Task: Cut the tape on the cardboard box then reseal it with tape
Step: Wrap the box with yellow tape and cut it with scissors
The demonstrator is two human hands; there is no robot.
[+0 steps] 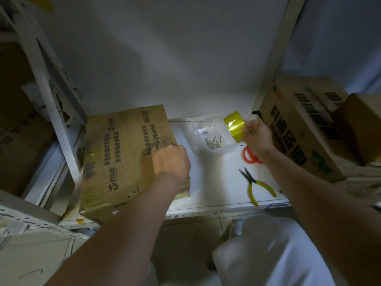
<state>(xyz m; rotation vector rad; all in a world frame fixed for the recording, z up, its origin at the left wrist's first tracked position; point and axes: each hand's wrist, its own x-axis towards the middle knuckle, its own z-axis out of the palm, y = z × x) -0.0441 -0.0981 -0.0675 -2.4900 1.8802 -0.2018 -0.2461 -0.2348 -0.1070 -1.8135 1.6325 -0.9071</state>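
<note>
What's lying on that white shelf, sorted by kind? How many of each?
Cardboard boxes: 2 (one under the left hand at, one at right)
Tape rolls: 1, in the right hand
Scissors: 1
Pliers: 1
Plastic tubs: 1
Total: 6

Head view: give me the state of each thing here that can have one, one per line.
Box: flaps shut, flat on the shelf, left hand pressing its top.
Tape roll: held up in the right hand.
Scissors: lying on the shelf, blades hidden by the arm.
Pliers: lying on the shelf, jaws shut.
Plastic tub: open, screws inside.
</note>
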